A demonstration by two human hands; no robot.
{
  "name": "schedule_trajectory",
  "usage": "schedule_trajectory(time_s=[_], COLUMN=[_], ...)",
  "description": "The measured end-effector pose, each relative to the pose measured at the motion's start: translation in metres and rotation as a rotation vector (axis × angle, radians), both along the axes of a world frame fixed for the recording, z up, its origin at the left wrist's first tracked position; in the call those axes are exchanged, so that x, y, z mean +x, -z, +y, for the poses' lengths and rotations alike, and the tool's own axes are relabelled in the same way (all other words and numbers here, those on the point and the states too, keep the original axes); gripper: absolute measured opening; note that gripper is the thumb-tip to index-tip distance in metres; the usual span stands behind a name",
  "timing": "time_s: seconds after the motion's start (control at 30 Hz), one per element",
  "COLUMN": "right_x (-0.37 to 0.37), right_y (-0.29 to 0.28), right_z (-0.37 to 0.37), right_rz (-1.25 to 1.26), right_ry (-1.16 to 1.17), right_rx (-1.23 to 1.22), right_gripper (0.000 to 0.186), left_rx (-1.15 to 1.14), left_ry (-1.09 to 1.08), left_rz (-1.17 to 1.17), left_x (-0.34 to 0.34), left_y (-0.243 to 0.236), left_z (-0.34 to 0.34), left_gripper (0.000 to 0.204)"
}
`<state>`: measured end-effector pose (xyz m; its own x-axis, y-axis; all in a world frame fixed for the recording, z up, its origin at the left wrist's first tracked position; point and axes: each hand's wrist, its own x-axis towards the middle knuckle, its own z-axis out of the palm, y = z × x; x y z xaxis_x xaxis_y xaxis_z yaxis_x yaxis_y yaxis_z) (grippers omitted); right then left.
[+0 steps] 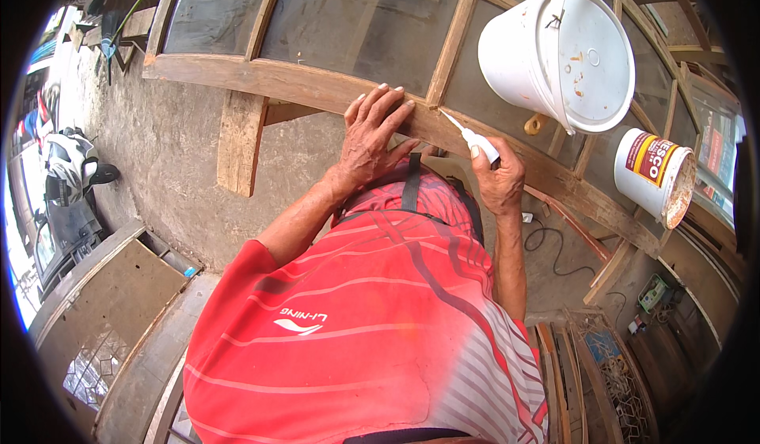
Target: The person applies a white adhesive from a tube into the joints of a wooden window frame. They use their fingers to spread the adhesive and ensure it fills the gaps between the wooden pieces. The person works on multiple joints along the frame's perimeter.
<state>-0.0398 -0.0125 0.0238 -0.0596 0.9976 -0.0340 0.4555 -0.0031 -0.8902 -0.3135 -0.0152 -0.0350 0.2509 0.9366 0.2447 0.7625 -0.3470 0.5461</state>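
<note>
A wooden frame with several glass panes [301, 80] lies across in front of me. My left hand [372, 135] rests on its near rail, fingers stretched out over the wood and the palm side down. In my right hand [502, 181] is a white squeeze bottle [480, 145] with a long thin nozzle. The nozzle points to the far left, its tip at the spot where a dividing bar [453, 52] meets the near rail. Whether the tip touches the wood I cannot tell. My right fingers wrap round the bottle and hide its lower part.
On the frame to the right stand a large lidded white bucket [514, 48] and a smaller white tub [640, 159]. A wooden support [241, 143] juts toward me at left. A dark cable [560, 246] lies on the floor. Wooden pieces [562, 373] are at lower right, a motorcycle [67, 199] far left.
</note>
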Motion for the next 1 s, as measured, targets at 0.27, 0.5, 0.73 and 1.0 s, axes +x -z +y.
schedule_trajectory(time_s=[0.27,0.5,0.73,1.0], right_x=[0.002,0.003,0.005,0.019], right_y=[0.002,0.0,-0.001,0.018], right_z=[0.0,0.001,0.002,-0.009], right_rz=[-0.011,-0.03,-0.03,0.152], right_ry=[-0.009,-0.017,-0.013,0.004], right_rx=[-0.013,-0.011,-0.012,-0.057], right_gripper=[0.019,0.019,0.018,0.025], left_rx=[0.011,0.013,0.014,-0.009], left_ry=[0.0,0.001,0.001,0.004], left_rz=[-0.006,-0.007,0.0,-0.047], left_x=[0.0,0.001,0.004,0.005], left_y=[-0.001,-0.004,-0.003,-0.007], left_z=[0.0,0.0,0.001,0.0], left_gripper=[0.073,0.072,0.072,0.071])
